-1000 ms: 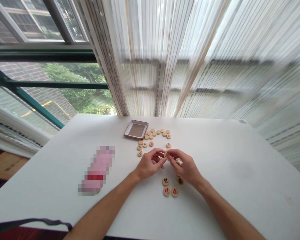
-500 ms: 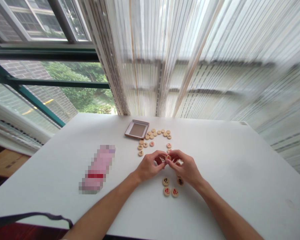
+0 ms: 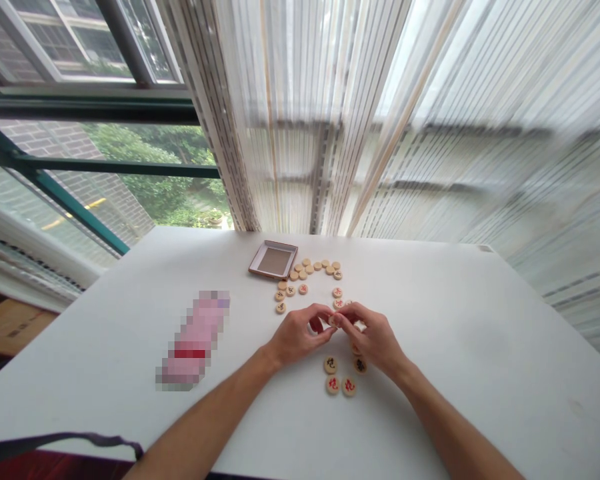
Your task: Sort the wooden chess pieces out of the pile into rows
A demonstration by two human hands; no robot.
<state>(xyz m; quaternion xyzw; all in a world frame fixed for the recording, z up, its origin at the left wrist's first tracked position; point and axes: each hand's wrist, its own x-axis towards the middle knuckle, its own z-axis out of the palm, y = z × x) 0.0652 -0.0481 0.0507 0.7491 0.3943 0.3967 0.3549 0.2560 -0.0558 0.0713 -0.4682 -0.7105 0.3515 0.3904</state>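
Note:
Close together over the middle of the table, my left hand (image 3: 300, 335) and my right hand (image 3: 374, 335) both pinch one round wooden Chinese chess piece (image 3: 333, 321) between their fingertips. Fingers cover most of its face. Just beyond the fingers lie pieces with red characters, one of them a red-marked piece (image 3: 337, 293). Nearer me are a black-marked piece (image 3: 331, 364) and two red-marked pieces, the left one (image 3: 333, 385) beside the right one (image 3: 349, 387). Another black-marked piece (image 3: 360, 364) sits by my right wrist, and my right hand partly hides others.
A shallow open box lid or tray (image 3: 275, 259) lies at the back of the white table (image 3: 480, 373). Several plain-faced pieces (image 3: 309, 269) curve to its right; black-marked pieces (image 3: 280, 295) lie in front. A blurred pink object (image 3: 195, 340) is at left. Behind hangs a striped curtain (image 3: 300, 133).
My right fingers have shifted over the held piece, covering more of its red character. Both hands stay at nearly the same spot, and the pieces on the table keep their places.

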